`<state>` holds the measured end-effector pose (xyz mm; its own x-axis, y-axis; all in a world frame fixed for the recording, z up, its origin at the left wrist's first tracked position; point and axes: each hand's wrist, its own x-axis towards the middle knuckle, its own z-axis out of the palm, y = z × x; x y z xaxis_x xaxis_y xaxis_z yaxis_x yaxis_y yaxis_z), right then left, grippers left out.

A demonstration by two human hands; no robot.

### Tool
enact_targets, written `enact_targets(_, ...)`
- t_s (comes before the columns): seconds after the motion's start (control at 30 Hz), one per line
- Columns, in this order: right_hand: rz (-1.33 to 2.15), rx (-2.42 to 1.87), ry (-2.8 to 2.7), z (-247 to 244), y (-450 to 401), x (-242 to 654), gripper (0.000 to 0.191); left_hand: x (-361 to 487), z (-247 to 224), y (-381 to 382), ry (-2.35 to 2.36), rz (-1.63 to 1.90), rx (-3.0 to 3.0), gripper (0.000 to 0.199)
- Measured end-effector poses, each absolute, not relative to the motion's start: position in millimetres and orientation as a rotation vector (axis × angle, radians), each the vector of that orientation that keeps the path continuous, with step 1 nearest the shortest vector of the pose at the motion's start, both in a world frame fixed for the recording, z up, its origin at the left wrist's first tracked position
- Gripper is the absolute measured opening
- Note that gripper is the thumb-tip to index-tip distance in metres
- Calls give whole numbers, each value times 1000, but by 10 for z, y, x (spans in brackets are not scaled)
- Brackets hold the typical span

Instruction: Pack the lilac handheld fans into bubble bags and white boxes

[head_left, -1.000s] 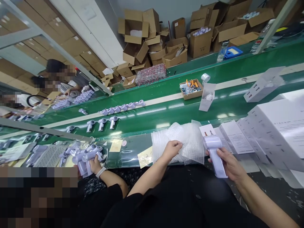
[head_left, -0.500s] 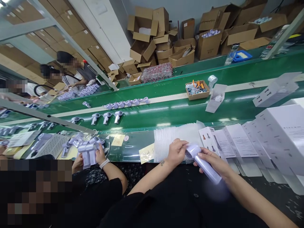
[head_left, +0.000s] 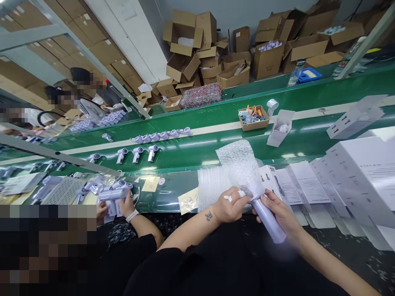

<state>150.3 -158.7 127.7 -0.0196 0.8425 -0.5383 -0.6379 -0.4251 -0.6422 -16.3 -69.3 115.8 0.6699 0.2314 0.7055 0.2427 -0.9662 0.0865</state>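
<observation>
In the head view I hold a lavender device shaped like a small hair dryer (head_left: pixel 269 222), with a round head and a long handle. A translucent bubble-wrap bag (head_left: pixel 243 164) covers its head, the bag's far end standing up and away from me. My left hand (head_left: pixel 232 204) is closed on the bag's edge beside the head, with small white pieces on the fingers. My right hand (head_left: pixel 277 209) is wrapped round the top of the handle, at the bag's opening. The handle sticks out bare toward me. A stack of flat bubble-wrap bags (head_left: pixel 210 187) lies just beyond my left hand.
White printed boxes (head_left: pixel 308 181) stand in a row at the right. Along the green conveyor (head_left: pixel 185 154) lie several lavender devices (head_left: pixel 138 154) and a small carton of parts (head_left: pixel 253 119). A co-worker's hands (head_left: pixel 126 203) hold similar devices at the left.
A bubble-wrap bag now covers the device's head, which was bare before with the left fingers at its rim. My left hand has shifted slightly toward me; the right still holds the handle.
</observation>
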Motion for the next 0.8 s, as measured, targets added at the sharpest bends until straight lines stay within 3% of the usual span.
enact_targets(0.17, 1537, -1180, -262, 1287, -1613, 1539, 39, -126, 1015, -716, -869, -1149, -2731, 10)
enact_targets(0.37, 1505, -1289, -280, 1163, -1535, 1582, 38, 83, 1051, -933, -660, -1159, -2981, 13)
enact_targets(0.5, 1595, -1374, -321, 1231, -1431, 1713, 29, 184, 1290, -771, -1240, -1328, -3145, 19)
enact_targets(0.67, 1393, -1627, -902, 1777, -1292, 2071, 30, 228, 1711, -486, -2299, -1100, -3521, 15)
enact_targets(0.73, 1351, -1692, -1082, 2013, -1250, 2152, 27, 203, 1816, -411, -2502, -1099, -3576, 19)
enact_targets(0.8, 1339, -1657, -1135, 2163, -1219, 2160, 25, 145, 1867, -340, -2461, -1402, -3539, 24)
